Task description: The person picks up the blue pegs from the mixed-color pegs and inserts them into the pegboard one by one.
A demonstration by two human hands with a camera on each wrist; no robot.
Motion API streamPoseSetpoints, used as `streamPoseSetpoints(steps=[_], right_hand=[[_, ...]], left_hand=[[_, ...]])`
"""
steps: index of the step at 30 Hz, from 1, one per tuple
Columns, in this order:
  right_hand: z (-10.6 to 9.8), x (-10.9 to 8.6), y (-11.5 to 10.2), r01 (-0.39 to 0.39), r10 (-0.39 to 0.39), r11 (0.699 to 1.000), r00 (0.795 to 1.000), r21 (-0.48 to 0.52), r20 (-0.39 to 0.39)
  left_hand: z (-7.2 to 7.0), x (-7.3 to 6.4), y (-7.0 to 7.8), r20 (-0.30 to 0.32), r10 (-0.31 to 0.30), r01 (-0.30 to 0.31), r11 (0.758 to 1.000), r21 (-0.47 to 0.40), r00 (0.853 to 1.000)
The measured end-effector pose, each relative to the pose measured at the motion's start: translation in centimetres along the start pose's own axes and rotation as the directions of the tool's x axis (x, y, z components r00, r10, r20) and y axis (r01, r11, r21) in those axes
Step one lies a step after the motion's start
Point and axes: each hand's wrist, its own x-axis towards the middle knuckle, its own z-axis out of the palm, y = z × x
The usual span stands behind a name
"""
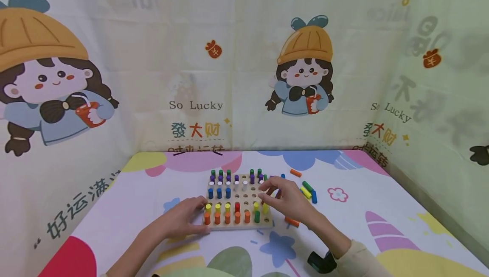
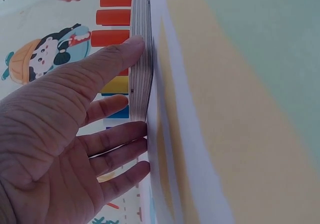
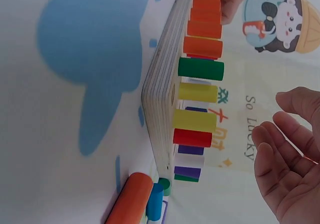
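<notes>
A wooden pegboard (image 1: 244,227) lies on the table, holding coloured pegs in rows with some bare holes at centre and right. Orange pegs (image 1: 227,217) line its front row, which also has a green peg (image 1: 257,216). A red peg (image 1: 237,206) stands among yellow ones behind. My left hand (image 1: 185,217) grips the front left corner, thumb along the front edge (image 2: 142,74) and fingers at the left side. Over the board's right part hovers my right hand (image 1: 288,198), fingers loosely bent; the right wrist view shows nothing between the thumb and fingertips (image 3: 260,134).
Loose pegs lie right of the board: an orange one (image 1: 296,173) at the back, then green (image 1: 307,186), yellow (image 1: 305,192) and blue (image 1: 314,197). Another orange peg (image 1: 292,222) lies by the front right corner. Printed cloth walls (image 1: 252,132) enclose the table's back and sides.
</notes>
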Motion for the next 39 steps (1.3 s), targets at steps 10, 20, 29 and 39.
streamPoseSetpoints(steps=[10, 20, 29, 39], right_hand=[[-0.4, -0.8, 0.7, -0.020, 0.020, 1.000, 0.999, 0.001, 0.026], [-1.0, -1.1, 1.6, 0.015, -0.014, 0.998, 1.000, -0.059, 0.014], [-2.1, -1.1, 2.7, 0.021, -0.021, 0.997, 1.000, -0.078, 0.004], [-2.3, -1.0, 4.1, -0.028, 0.029, 0.994, 0.999, -0.106, 0.015]], left_hand=[[0.2, 0.0, -0.1, -0.003, -0.012, 0.012, 1.000, -0.010, 1.000], [0.3, 0.2, 0.0, -0.005, 0.038, -0.038, 0.999, -0.002, 0.999], [0.0, 0.2, 0.4, 0.001, -0.010, 0.010, 1.000, 0.004, 1.000], [0.0, -0.1, 0.2, 0.001, -0.011, 0.011, 1.000, -0.003, 1.000]])
